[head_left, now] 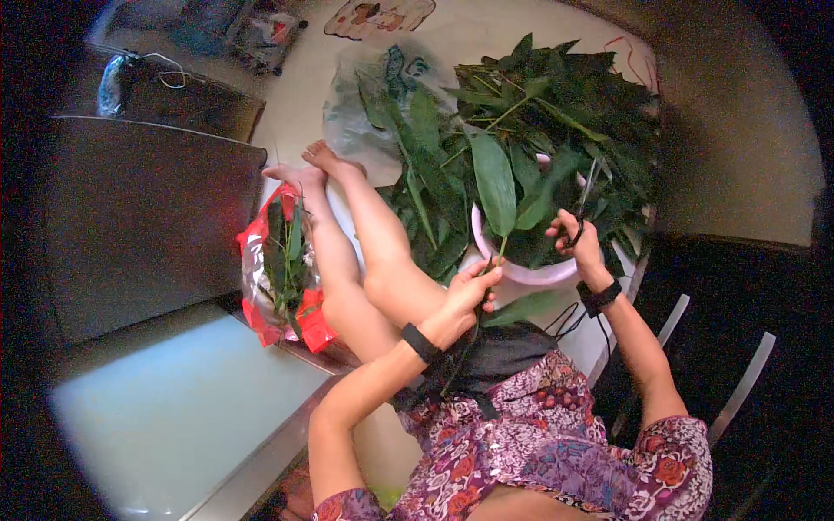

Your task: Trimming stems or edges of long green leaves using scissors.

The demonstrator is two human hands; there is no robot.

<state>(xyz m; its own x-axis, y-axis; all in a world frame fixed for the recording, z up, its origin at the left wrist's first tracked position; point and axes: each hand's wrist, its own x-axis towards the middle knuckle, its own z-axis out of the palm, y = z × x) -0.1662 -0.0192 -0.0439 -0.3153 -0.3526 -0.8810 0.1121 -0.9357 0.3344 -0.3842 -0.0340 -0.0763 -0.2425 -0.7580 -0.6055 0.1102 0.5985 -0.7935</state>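
Note:
My left hand [470, 290] pinches the stem of a broad green leaf [493, 179], whose blade points away from me. Scissors [591, 181] are in my right hand [582, 242], their dark handles around my fingers and their blades pointing up and away. A pink basin [546, 275] lies between and beyond my hands, partly covered by leaves. Behind it spreads a large heap of long green leaves [586, 98], some with stems. One loose leaf [531, 308] rests near my lap, below the basin's rim.
My bare legs [384, 260] stretch out left of the leaves. Beside them stands a red and silver plastic bag [253, 280] holding stems and leaves. A clear plastic bag [352, 133] lies beyond. A dark cabinet-like panel [156, 228] borders the left, and a dark cable [568, 319] hangs near my right wrist.

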